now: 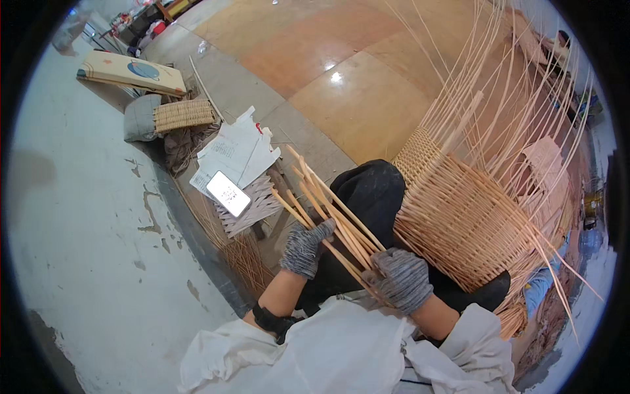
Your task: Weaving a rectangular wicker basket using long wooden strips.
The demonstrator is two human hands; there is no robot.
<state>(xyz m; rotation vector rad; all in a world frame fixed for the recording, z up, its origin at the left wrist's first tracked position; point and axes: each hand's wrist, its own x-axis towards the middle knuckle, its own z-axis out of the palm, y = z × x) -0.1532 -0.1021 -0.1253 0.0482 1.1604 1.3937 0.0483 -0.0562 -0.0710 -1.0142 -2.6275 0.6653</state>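
Across my lap lies a loose bundle of peeled wicker rods (351, 234), their upper ends fanned out and pointing away from me. My left hand (306, 249), in a grey knitted glove, is closed on the rods at the bundle's left side. Gloved the same way, my right hand (401, 279) wraps round the lower ends, so the fingers partly hide them. To the right, a half-woven wicker basket (462, 220) lies tilted against my dark-trousered leg (367, 190). Long unwoven stakes (489, 85) stick out from its far side.
Left of me are a woven-top stool (266, 203) with a white phone (228, 194) and torn papers (230, 151). Beyond stand a small wicker piece (184, 115) and a flat cardboard box (133, 72) by the peeling wall (98, 217). Loose thin rods (244, 262) lie below the stool.
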